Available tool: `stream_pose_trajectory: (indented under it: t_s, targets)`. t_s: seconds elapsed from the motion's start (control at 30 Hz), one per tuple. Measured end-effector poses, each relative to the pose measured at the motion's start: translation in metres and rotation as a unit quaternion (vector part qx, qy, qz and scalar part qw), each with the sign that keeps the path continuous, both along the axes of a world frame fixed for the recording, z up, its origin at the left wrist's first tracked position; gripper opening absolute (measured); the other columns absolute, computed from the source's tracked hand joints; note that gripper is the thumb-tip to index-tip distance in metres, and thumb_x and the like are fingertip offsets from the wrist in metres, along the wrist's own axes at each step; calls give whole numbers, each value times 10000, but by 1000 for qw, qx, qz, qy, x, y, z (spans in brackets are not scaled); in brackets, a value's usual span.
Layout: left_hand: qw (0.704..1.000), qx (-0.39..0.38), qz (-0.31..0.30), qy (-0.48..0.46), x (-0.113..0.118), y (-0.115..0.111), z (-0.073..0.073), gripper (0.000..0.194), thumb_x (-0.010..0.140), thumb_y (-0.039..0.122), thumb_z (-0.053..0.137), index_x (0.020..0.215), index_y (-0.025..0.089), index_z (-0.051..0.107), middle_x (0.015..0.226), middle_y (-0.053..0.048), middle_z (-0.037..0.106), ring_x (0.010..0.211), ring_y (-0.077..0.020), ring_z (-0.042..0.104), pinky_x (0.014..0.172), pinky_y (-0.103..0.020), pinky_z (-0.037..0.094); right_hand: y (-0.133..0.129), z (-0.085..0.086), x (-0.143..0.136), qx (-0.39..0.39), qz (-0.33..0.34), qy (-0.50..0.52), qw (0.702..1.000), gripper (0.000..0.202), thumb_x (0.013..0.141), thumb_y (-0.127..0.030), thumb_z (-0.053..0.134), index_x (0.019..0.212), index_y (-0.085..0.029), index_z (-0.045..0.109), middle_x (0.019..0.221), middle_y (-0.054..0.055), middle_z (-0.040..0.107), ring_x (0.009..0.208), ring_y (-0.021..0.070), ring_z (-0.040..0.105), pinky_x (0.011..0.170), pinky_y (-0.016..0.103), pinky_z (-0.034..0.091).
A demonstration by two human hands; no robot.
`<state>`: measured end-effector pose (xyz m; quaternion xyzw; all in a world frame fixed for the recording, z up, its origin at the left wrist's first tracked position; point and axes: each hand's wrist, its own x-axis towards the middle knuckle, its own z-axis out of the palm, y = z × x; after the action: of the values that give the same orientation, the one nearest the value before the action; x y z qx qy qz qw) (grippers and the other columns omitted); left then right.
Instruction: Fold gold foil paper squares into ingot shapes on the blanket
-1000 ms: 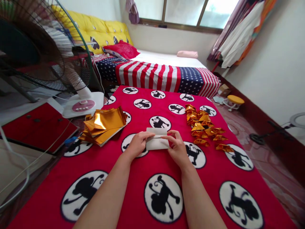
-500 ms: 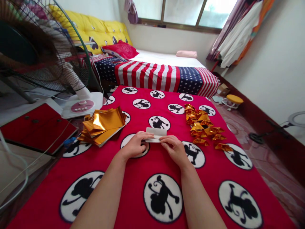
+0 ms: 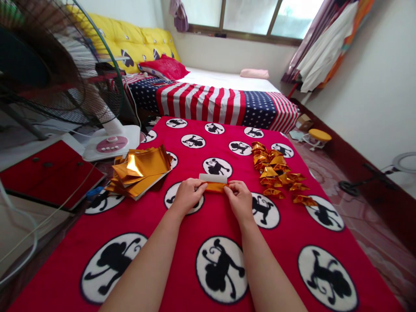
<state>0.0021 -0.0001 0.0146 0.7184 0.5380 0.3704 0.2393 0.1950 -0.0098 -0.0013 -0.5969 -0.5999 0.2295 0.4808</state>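
Note:
A partly folded foil paper [image 3: 215,187] lies at the middle of the red cloth [image 3: 182,160], gold on its near flap and white along its far strip. My left hand [image 3: 188,195] pinches its left end between thumb and fingers. At the right end, my right hand [image 3: 239,197] grips it the same way. A loose stack of gold foil sheets [image 3: 143,167] lies to the left. Several folded gold pieces [image 3: 269,172] sit in a cluster to the right.
A fan [image 3: 112,138] stands at the left beside a red-topped cabinet [image 3: 48,167]. Behind the cloth is a bed [image 3: 214,104] with a striped and starred cover. A yellow stool [image 3: 320,135] stands on the floor at right.
The near part of the paper has been folded up, so its gold side now shows where white was. Both hands have shifted to the paper's ends, a little further apart.

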Motion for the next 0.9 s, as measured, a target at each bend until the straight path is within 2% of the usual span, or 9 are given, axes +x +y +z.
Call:
stream_pose_trajectory:
  t_s: [0.2, 0.37, 0.5, 0.7, 0.9]
  targets:
    - [998, -22, 40, -38, 3, 1, -1, 144, 767, 226, 653, 653, 217, 740, 896, -33, 774, 826, -205, 709, 785, -308, 521, 4, 0, -4, -11, -32, -42, 999, 145, 757, -271, 656, 632, -202, 630, 851, 46, 636, 716, 172, 586, 667, 298, 456]
    - [996, -33, 77, -40, 4, 2, -4, 80, 733, 235, 689, 737, 220, 768, 851, -38, 773, 786, -203, 706, 736, -300, 518, 3, 2, -9, -28, -57, -104, 993, 107, 736, -240, 637, 639, -207, 608, 814, 30, 617, 671, 164, 565, 643, 297, 435]
    - [993, -32, 108, -48, 3, 2, -7, 64, 694, 255, 733, 732, 213, 764, 805, -43, 766, 725, -193, 691, 687, -288, 510, 3, 3, -10, -33, -64, -123, 990, 110, 721, -230, 631, 625, -210, 582, 811, 29, 605, 655, 161, 553, 618, 291, 416]
    - [995, -1, 100, -19, 0, 3, -9, 152, 808, 282, 630, 770, 209, 758, 820, -53, 755, 755, -192, 675, 699, -291, 481, 3, 5, -10, -47, -63, -129, 989, 118, 723, -230, 631, 617, -210, 580, 827, 32, 604, 662, 162, 556, 623, 293, 417]
    - [994, 22, 104, 18, -1, 2, -9, 46, 753, 201, 679, 717, 192, 707, 797, -42, 719, 779, -193, 641, 758, -311, 471, 3, 7, -10, -53, -57, -128, 989, 142, 723, -242, 638, 601, -207, 574, 825, 31, 609, 669, 163, 569, 626, 292, 411]
